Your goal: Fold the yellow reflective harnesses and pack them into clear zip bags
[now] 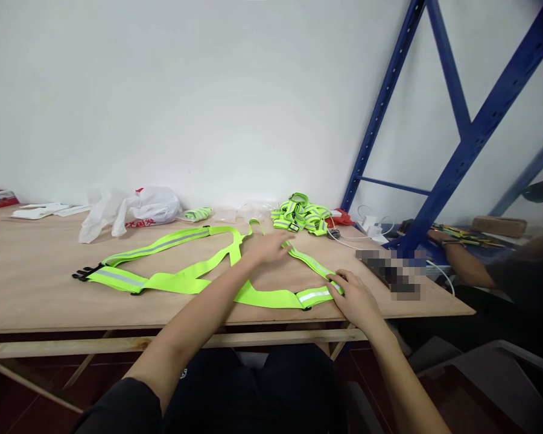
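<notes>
Harness, fluorescent yellow-green webbing with silver reflective stripes (176, 282): lying spread out flat across the centre of the frame, its black plastic buckle (87, 273) pointing left.
Your right hand (356, 296): resting at the harness's right end, right of centre, fingers loosely curving over the webbing; whether they are gripping, you cannot tell.
Your left hand (271, 248): extending near the harness's upper right strap, fingers stretching forward; blur is hiding whether they are gripping.
Pile of matching yellow-green striped straps (301, 215): sitting beyond your left hand.
White plastic bag with red lettering (156, 205): slumping left of centre.
Brown board table (40, 301): supporting all these.
Blue metal rack (475, 129): standing upper right.
</notes>
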`<state>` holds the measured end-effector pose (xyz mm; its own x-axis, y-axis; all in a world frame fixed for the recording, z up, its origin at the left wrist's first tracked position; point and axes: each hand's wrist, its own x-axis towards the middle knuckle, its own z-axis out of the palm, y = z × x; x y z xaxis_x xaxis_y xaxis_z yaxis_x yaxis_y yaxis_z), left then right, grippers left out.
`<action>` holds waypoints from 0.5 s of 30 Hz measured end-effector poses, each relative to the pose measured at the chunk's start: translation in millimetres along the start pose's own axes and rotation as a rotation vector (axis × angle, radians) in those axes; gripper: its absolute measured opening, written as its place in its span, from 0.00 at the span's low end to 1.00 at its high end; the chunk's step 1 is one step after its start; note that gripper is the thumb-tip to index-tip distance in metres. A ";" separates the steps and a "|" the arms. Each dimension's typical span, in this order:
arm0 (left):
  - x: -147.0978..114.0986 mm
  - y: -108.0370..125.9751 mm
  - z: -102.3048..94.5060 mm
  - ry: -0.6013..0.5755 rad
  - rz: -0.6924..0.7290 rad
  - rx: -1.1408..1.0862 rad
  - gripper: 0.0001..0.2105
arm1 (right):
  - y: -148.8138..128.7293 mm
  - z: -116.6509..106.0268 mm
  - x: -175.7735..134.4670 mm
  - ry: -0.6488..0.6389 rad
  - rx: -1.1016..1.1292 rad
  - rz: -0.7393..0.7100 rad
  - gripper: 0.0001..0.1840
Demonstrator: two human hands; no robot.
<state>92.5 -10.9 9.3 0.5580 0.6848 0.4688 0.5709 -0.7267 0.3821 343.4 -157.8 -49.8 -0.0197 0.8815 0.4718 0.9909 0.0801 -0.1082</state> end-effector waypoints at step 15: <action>-4.9 -2.6 31.8 -0.486 -0.012 0.205 0.34 | -12.7 -12.4 -0.9 -0.018 0.074 0.089 0.13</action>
<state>107.4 -10.6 -19.3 0.7377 0.6747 0.0232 0.6580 -0.7263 0.1986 332.5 -165.4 -38.0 0.0650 0.8946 0.4421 0.9762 0.0349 -0.2140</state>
